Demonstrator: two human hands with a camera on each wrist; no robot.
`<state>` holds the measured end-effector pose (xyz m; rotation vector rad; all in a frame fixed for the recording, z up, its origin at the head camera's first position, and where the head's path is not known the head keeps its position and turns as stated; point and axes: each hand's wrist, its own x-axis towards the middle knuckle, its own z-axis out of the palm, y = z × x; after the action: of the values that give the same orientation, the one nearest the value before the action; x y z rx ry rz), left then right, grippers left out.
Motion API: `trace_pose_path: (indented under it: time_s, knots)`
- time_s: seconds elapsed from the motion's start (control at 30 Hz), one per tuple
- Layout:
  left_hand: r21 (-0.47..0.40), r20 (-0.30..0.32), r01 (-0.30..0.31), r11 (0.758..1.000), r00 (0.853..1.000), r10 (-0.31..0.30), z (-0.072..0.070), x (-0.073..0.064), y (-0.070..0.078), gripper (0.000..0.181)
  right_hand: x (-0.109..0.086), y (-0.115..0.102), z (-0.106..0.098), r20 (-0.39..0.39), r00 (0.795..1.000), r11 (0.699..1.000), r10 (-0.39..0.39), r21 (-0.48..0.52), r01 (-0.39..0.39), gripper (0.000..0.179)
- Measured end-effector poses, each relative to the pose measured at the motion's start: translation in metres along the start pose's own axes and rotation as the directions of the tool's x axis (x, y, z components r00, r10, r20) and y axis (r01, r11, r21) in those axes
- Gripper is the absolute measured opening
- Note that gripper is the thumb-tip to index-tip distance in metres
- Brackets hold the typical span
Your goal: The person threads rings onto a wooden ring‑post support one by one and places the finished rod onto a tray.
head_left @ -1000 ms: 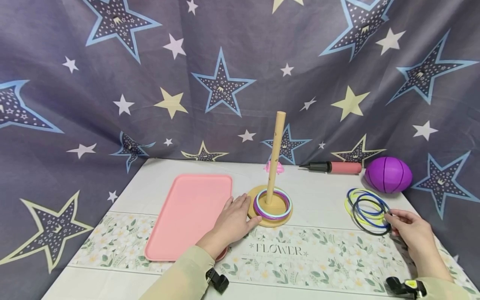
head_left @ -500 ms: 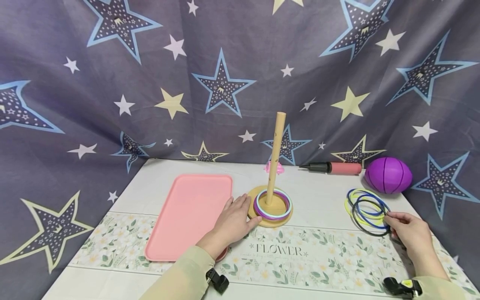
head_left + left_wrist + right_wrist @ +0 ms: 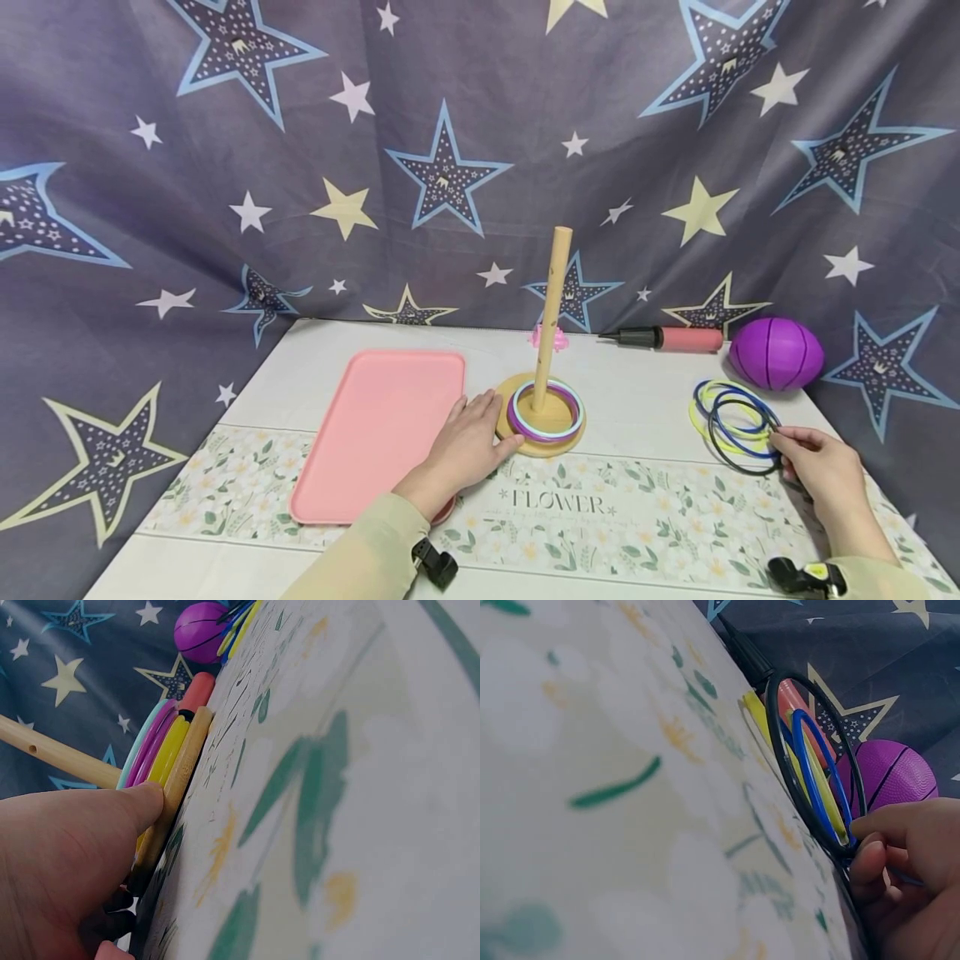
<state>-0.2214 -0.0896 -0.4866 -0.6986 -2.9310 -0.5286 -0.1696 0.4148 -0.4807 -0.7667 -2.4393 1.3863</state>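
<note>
A wooden post point(image 3: 553, 308) stands upright on a round wooden base point(image 3: 551, 449). Around the post's foot lie stacked rings: a light-blue ring point(image 3: 142, 741), a purple ring point(image 3: 153, 742) and a yellow ring point(image 3: 169, 750). My left hand point(image 3: 467, 442) rests at the base's left edge, fingers extended, its thumb touching the front rim. At the right, my right hand point(image 3: 825, 468) pinches a black ring point(image 3: 778, 746) between thumb and fingers. That ring is tilted up over blue rings point(image 3: 810, 772) and yellow rings point(image 3: 693, 417) lying loosely overlapped.
A pink tray point(image 3: 382, 425) lies left of the base, partly under the left forearm. At the back are a small pink object point(image 3: 558, 338), partly behind the post, a red and black hand pump point(image 3: 667, 337) and a purple ball point(image 3: 776, 354). A starry curtain point(image 3: 480, 67) hangs behind.
My right hand has shifted slightly left onto the black ring, and the ring has moved a little toward me. The left hand stays at the base.
</note>
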Motion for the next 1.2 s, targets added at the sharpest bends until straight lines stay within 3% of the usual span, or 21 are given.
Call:
trace_pose_path:
  time_s: [0.2,0.4,0.6,0.8,0.97,1.1,1.2]
  knots:
    - [0.004,0.015,0.003,1.0,1.0,-0.003,-0.003,-0.001,0.001,0.085,-0.002,0.003,-0.002,0.012,1.0,0.998,-0.009,0.065,0.008,0.031]
    - [0.02,0.029,0.014,1.0,0.999,-0.015,-0.006,-0.002,0.003,0.086,-0.003,0.003,-0.005,0.018,0.999,0.992,-0.04,0.117,0.038,0.01]
    - [0.005,0.025,0.013,1.0,1.0,-0.013,-0.002,-0.001,0.001,0.086,-0.006,-0.007,-0.007,0.014,0.998,0.978,-0.058,0.201,0.054,0.01]
    - [-0.011,0.004,0.002,1.0,1.0,-0.002,0.006,0.002,-0.004,0.087,-0.012,-0.023,-0.009,0.047,0.996,0.913,-0.081,0.404,0.055,0.008]
    - [-0.013,-0.011,-0.001,1.0,1.0,0.001,0.01,0.003,-0.007,0.087,-0.017,-0.042,-0.011,0.072,0.993,0.862,-0.097,0.504,0.048,0.008]
    - [-0.013,-0.009,0.0,1.0,1.0,0.0,0.01,0.003,-0.007,0.086,-0.022,-0.063,-0.011,0.071,0.986,0.83,-0.154,0.55,0.09,0.007]
    - [-0.013,-0.012,-0.004,1.0,1.0,0.004,0.011,0.003,-0.009,0.087,-0.026,-0.08,-0.011,0.068,0.973,0.781,-0.223,0.609,0.136,0.005]
